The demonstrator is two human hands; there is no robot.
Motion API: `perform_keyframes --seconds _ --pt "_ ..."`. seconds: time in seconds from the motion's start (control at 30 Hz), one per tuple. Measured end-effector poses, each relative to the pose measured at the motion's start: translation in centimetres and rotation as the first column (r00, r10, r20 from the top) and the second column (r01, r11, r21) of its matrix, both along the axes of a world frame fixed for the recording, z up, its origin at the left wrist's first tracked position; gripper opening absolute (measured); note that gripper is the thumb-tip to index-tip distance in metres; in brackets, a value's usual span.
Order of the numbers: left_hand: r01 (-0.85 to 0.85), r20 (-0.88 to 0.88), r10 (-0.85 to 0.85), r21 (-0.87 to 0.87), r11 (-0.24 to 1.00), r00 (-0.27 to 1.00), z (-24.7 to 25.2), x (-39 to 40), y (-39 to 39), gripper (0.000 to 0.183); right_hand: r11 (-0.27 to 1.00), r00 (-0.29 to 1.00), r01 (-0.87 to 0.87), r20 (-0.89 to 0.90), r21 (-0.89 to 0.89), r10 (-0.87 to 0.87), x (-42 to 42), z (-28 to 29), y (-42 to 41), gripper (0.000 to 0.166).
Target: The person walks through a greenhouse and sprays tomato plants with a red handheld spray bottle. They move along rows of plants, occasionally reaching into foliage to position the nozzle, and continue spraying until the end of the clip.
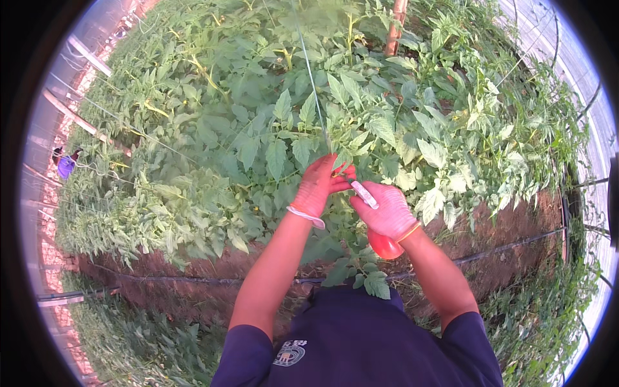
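Note:
Tomato plants (pixel 275 150) fill the middle of the head view. My left hand (pixel 314 186), in a thin glove rolled at the wrist, reaches among the leaves, its fingers around a small part of a plant that is mostly hidden. Against those fingertips is the dark tip of a small white tube with writing on it (pixel 364 194), held in my gloved right hand (pixel 387 208). A red rounded object (pixel 385 245), perhaps a bulb or small container, shows under the right palm; how it joins the tube is hidden. A thin string (pixel 309 72) runs down to the plant by my left fingertips.
A reddish wooden post (pixel 395 29) stands among the plants at the back. A dark drip hose (pixel 217 280) crosses the soil in front of me. At the left, a purple object (pixel 66 167) hangs near strings and a brick wall. Plastic sheeting (pixel 580 63) curves along the right.

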State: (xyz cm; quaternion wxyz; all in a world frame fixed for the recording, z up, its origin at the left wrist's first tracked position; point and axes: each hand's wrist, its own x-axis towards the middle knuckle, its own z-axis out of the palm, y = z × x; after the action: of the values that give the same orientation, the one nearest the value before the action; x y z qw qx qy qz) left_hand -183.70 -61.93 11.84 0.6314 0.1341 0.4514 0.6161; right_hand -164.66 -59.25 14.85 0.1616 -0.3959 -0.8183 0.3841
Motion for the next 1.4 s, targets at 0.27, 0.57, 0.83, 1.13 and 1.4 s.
perform_keyframes --seconds 0.27,0.57,0.83,1.13,1.4 --pt "-0.009 -0.111 0.006 -0.024 1.0 0.994 -0.2 0.3 0.0 0.041 0.993 0.994 -0.02 -0.11 -0.112 0.007 -0.2 -2.1 0.6 0.021" --pt "-0.011 -0.196 0.012 0.002 1.0 0.981 -0.7 0.6 -0.7 0.048 0.933 0.961 -0.042 -0.27 -0.358 -0.06 -0.3 -2.7 0.5 0.021" --pt "-0.024 -0.25 0.035 0.045 0.999 0.968 -2.3 1.7 0.1 0.036 0.847 0.937 -0.093 -0.334 -0.523 -0.103 -0.5 -3.1 0.9 0.013" --pt "-0.055 -0.249 0.064 0.043 0.998 0.966 -2.3 1.9 0.3 0.033 0.866 0.947 -0.155 -0.32 -0.476 -0.007 -0.6 -3.9 1.0 0.024" --pt "-0.07 -0.164 0.082 0.076 0.995 0.983 -2.2 2.0 0.6 0.038 0.878 0.904 -0.044 -0.392 -0.477 -0.168 -0.9 -4.3 0.3 0.01"
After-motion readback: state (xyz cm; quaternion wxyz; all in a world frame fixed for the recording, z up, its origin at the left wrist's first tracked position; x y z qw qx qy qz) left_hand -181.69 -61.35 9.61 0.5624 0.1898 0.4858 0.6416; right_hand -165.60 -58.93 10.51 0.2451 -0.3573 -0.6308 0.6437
